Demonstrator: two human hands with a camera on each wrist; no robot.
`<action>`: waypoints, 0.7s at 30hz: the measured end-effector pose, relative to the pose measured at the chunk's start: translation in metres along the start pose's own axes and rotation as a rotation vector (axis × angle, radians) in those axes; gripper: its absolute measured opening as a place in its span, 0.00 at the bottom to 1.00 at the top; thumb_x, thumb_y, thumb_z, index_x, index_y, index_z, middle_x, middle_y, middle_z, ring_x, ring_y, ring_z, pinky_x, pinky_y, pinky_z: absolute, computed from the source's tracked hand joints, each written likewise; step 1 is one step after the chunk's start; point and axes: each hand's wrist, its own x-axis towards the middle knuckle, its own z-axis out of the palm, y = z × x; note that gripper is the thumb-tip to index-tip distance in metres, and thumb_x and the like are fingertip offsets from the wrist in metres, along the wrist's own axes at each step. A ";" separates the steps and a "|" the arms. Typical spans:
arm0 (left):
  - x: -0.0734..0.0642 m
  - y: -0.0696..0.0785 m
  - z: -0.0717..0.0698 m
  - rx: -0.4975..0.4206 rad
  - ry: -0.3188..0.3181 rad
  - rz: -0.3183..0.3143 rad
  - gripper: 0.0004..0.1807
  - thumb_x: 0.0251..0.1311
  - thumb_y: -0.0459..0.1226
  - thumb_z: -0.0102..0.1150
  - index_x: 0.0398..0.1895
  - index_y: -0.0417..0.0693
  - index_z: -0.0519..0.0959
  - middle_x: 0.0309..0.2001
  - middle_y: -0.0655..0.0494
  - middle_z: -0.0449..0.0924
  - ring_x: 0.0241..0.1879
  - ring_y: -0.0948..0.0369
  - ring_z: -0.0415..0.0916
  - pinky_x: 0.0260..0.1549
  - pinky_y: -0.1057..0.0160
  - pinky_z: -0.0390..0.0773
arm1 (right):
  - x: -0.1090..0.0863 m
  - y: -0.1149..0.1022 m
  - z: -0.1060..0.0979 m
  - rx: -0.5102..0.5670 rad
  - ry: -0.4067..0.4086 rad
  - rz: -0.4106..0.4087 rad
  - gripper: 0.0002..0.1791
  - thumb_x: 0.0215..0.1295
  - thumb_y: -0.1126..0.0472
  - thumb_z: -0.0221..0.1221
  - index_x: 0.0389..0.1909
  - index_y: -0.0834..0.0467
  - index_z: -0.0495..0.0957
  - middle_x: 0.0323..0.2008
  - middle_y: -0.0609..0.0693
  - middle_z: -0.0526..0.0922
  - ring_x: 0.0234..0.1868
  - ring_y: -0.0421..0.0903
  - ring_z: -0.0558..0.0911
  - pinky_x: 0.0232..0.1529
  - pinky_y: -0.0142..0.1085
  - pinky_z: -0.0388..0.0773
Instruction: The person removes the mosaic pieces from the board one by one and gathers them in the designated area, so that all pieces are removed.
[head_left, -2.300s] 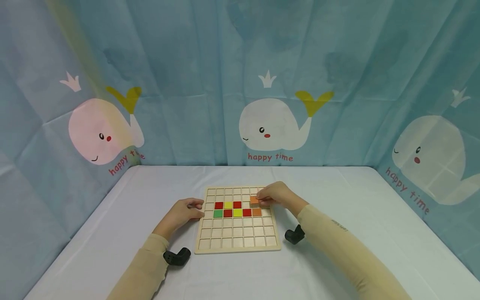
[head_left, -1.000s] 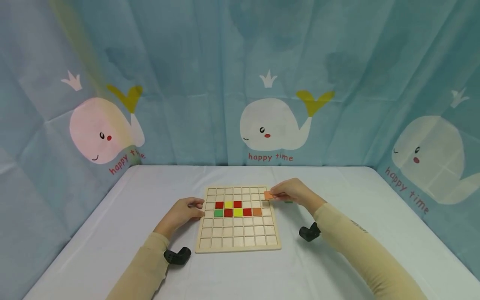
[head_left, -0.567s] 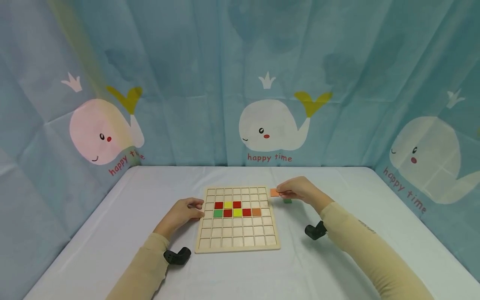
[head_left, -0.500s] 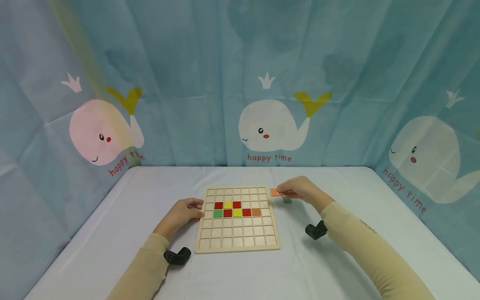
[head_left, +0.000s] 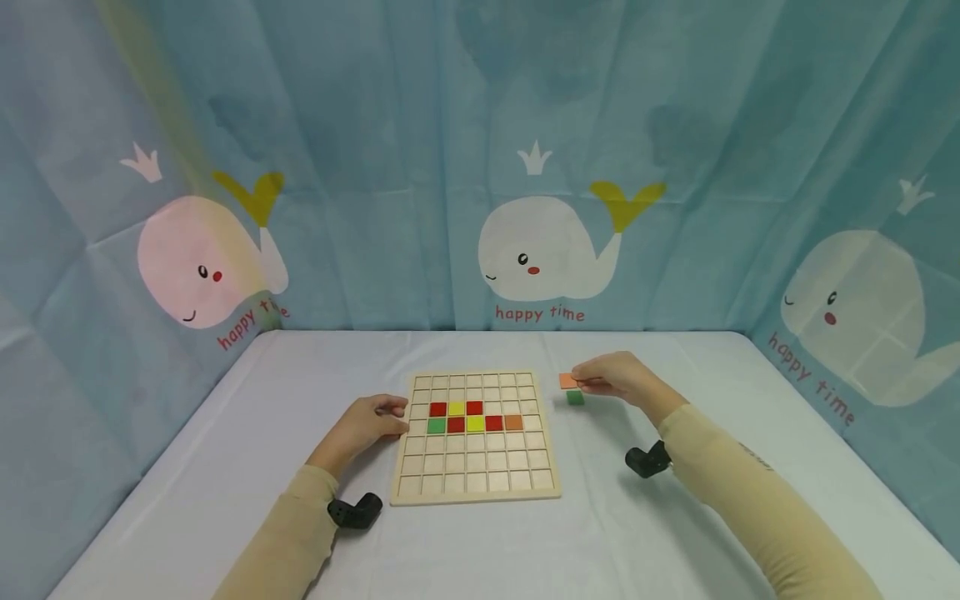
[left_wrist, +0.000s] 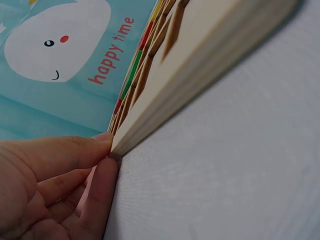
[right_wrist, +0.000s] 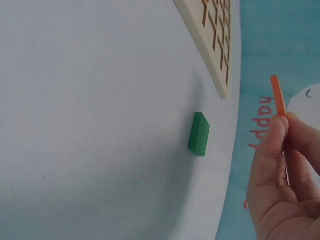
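Observation:
My right hand [head_left: 618,377] pinches an orange square tile [head_left: 567,381] between thumb and fingertips, off the board's far right side. In the right wrist view the orange tile [right_wrist: 278,95] is held edge-on, raised above the tablecloth. A green tile [head_left: 575,398] lies on the table just below that hand. My left hand [head_left: 365,427] rests at the left edge of a wooden grid board [head_left: 477,462], thumb and fingertips against the rim. Up close, the left hand's fingers [left_wrist: 75,155] meet the board's side [left_wrist: 165,107].
Red, yellow, green and orange tiles fill two rows of the grid, including a red tile [head_left: 456,424] and an orange tile [head_left: 513,422]. A white tablecloth [head_left: 480,550] covers the table. Behind it hangs a blue whale curtain [head_left: 390,250]. Each wrist bears a black device [head_left: 355,511].
My right hand has carried the orange tile off the board, to the right and slightly away from me. The green tile beside the board has come into view. My left hand has stayed put.

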 end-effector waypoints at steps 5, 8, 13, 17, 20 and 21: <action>0.001 0.001 0.001 -0.002 -0.001 -0.001 0.27 0.56 0.30 0.66 0.61 0.37 0.75 0.47 0.48 0.76 0.43 0.58 0.74 0.38 0.68 0.81 | -0.001 0.002 -0.006 -0.001 0.010 0.008 0.23 0.63 0.66 0.65 0.58 0.71 0.76 0.30 0.46 0.85 0.30 0.37 0.83 0.37 0.29 0.84; 0.001 0.000 0.001 0.001 -0.001 -0.002 0.27 0.57 0.30 0.66 0.62 0.37 0.75 0.47 0.48 0.76 0.43 0.58 0.74 0.38 0.68 0.81 | -0.001 0.004 -0.009 0.002 0.001 0.010 0.24 0.63 0.66 0.65 0.58 0.72 0.76 0.30 0.46 0.85 0.30 0.37 0.83 0.37 0.29 0.84; -0.001 -0.001 0.000 0.003 0.000 0.000 0.27 0.56 0.30 0.67 0.61 0.37 0.75 0.46 0.48 0.76 0.42 0.59 0.74 0.38 0.67 0.81 | -0.001 0.009 -0.017 0.009 -0.011 0.018 0.24 0.65 0.67 0.63 0.60 0.72 0.74 0.30 0.45 0.85 0.31 0.36 0.84 0.39 0.29 0.84; -0.002 -0.001 0.000 0.001 0.001 -0.005 0.27 0.57 0.30 0.67 0.61 0.37 0.75 0.47 0.48 0.76 0.42 0.58 0.74 0.37 0.67 0.81 | -0.004 0.011 -0.023 0.008 -0.005 0.031 0.25 0.65 0.66 0.64 0.61 0.72 0.73 0.31 0.45 0.85 0.31 0.36 0.83 0.40 0.29 0.84; -0.001 0.000 0.000 0.001 0.001 -0.009 0.27 0.57 0.30 0.66 0.62 0.38 0.75 0.47 0.48 0.76 0.43 0.58 0.74 0.38 0.68 0.81 | -0.005 0.012 -0.028 0.019 0.001 0.038 0.26 0.64 0.66 0.64 0.61 0.72 0.73 0.31 0.46 0.85 0.31 0.36 0.83 0.40 0.29 0.84; -0.001 -0.001 0.000 0.000 0.003 -0.012 0.27 0.57 0.30 0.66 0.61 0.38 0.76 0.47 0.48 0.76 0.43 0.58 0.74 0.38 0.68 0.81 | -0.005 0.013 -0.030 0.020 0.002 0.039 0.26 0.64 0.66 0.64 0.61 0.72 0.73 0.31 0.46 0.85 0.31 0.36 0.83 0.40 0.29 0.84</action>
